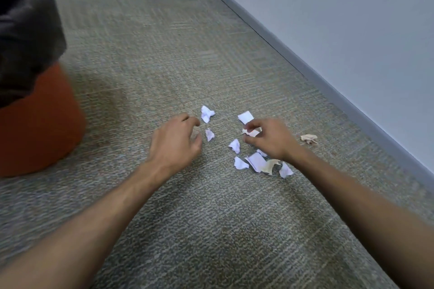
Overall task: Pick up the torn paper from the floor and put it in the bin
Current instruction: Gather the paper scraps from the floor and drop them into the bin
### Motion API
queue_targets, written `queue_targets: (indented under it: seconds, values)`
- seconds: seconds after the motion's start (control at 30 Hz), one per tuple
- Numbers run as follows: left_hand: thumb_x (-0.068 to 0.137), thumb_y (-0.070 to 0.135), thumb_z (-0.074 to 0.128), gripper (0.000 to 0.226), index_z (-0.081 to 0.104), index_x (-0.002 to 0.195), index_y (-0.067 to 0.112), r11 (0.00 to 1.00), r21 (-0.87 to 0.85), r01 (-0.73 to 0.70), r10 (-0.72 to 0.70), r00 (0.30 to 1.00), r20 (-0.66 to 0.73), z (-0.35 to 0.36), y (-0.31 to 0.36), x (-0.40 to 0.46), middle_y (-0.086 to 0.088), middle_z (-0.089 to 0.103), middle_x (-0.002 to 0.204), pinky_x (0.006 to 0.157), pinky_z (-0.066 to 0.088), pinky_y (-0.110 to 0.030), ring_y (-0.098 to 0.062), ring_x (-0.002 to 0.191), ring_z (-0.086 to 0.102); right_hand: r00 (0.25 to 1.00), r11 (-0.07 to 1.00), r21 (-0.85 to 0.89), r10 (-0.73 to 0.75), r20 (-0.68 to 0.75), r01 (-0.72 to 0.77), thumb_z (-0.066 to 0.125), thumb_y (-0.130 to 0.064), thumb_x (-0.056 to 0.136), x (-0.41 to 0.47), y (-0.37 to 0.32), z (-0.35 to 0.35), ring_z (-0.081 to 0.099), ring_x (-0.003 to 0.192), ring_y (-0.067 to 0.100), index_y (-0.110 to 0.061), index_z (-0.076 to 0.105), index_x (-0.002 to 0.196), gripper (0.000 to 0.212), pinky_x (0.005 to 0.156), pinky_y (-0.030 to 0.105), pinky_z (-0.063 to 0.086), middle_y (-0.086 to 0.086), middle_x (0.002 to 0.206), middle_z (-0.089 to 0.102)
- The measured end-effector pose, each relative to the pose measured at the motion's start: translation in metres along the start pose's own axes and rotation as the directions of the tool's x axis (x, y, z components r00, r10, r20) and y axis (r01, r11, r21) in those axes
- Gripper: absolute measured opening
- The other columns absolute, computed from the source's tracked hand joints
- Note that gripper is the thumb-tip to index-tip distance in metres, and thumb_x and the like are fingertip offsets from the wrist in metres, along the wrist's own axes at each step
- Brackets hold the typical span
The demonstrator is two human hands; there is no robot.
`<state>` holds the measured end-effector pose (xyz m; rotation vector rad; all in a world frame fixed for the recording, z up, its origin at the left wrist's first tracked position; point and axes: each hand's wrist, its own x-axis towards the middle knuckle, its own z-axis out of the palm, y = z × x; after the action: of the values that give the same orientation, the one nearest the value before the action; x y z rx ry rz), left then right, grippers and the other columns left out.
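Several torn scraps of white paper lie on the grey carpet in the middle of the head view, among them a crumpled scrap [207,113], a small one [209,134] and a flat piece [245,117]. My right hand [270,138] pinches a beige-white scrap [251,132] just above the floor. More pieces [257,161] lie under that wrist. My left hand [177,142] hovers beside the small scrap, fingers loosely curled, holding nothing. The orange bin [40,119] with a black liner [25,30] stands at the far left.
A crumpled beige scrap [308,138] lies apart on the right near the grey baseboard [340,98]. The wall runs diagonally along the right side. Carpet stretches between the scraps and the bin.
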<state>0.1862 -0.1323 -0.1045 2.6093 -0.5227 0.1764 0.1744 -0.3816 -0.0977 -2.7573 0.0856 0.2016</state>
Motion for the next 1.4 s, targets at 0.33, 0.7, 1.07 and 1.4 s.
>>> queue_targets:
  seconds: [0.33,0.7,1.07,1.4]
  values:
    - [0.091,0.053,0.056,0.079,0.021,0.152,0.017,0.988,0.113,0.102,-0.128,0.959,0.255,0.074,0.003,0.017,-0.013,0.017,0.159,0.112,0.034,-0.052,-0.029,0.145,0.023,0.936,0.911,-0.345,-0.104,0.337,0.226,0.075,-0.070,0.061,0.006,0.012,0.032,0.033,0.144,0.020,-0.034,0.016,0.155,0.117,0.110,0.045,0.037,-0.004,0.162,0.020]
    - [0.092,0.047,0.056,0.042,0.061,0.124,0.020,0.987,0.149,-0.058,0.038,0.990,0.133,0.099,-0.017,0.048,-0.012,0.040,0.145,0.110,0.030,-0.047,-0.026,0.136,0.032,0.930,0.954,-0.136,-0.219,0.294,0.268,0.078,-0.041,0.078,0.021,0.022,0.043,0.046,0.094,0.011,-0.027,0.060,0.127,0.054,0.082,0.030,0.040,0.002,0.122,0.053]
    - [0.086,0.039,0.069,0.042,0.067,0.119,0.012,0.989,-0.135,-0.064,0.096,0.966,0.240,0.109,-0.029,0.095,-0.010,0.049,0.145,0.112,0.032,-0.042,-0.028,0.133,0.042,0.949,0.962,-0.043,-0.257,0.181,0.269,0.076,-0.027,0.082,0.024,0.016,0.045,0.052,0.086,0.014,-0.019,0.071,0.110,0.030,0.071,0.025,0.031,0.004,0.106,0.065]
    - [0.083,0.019,0.076,0.009,0.072,0.088,0.013,0.977,-0.201,0.065,-0.040,0.991,0.124,0.098,-0.015,0.087,0.002,0.068,0.106,0.076,0.044,-0.023,-0.011,0.086,0.060,0.995,0.873,0.483,-0.094,0.035,0.065,0.080,-0.017,0.080,0.018,-0.002,0.015,0.031,0.035,0.003,-0.013,0.071,0.104,0.025,0.043,0.014,0.025,-0.006,0.045,0.047]
